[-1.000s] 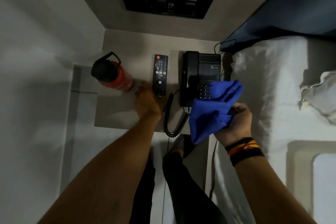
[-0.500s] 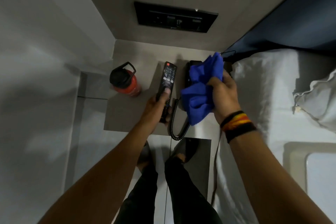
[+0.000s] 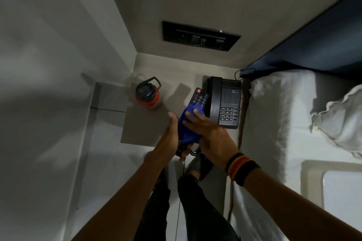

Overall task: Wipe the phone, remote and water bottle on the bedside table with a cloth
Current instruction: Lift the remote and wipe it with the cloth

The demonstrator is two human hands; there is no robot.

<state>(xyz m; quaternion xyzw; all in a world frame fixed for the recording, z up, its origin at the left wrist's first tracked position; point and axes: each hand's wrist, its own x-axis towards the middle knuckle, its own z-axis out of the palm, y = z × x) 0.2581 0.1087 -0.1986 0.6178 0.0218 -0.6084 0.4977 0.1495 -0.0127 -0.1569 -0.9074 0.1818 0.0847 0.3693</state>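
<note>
My left hand (image 3: 170, 139) holds the black remote (image 3: 199, 98) from below, lifted above the bedside table (image 3: 145, 129). Only the remote's top end with the red button shows past the cloth. My right hand (image 3: 210, 133) presses the blue cloth (image 3: 188, 125) flat onto the remote's middle. The black desk phone (image 3: 225, 101) sits at the table's right side, its coiled cord (image 3: 194, 152) hanging off the front edge. The red water bottle (image 3: 148, 95) with a black lid stands upright at the back left of the table.
A white bed (image 3: 274, 123) with a pillow (image 3: 340, 119) lies right of the table. A black switch panel (image 3: 199, 36) is on the wall behind. A white wall (image 3: 49, 64) closes the left side. My legs (image 3: 195, 201) stand on the floor below.
My left hand picked the remote up off the table and pulled it nearer. My right hand brought the cloth away from the phone and laid it over the remote.
</note>
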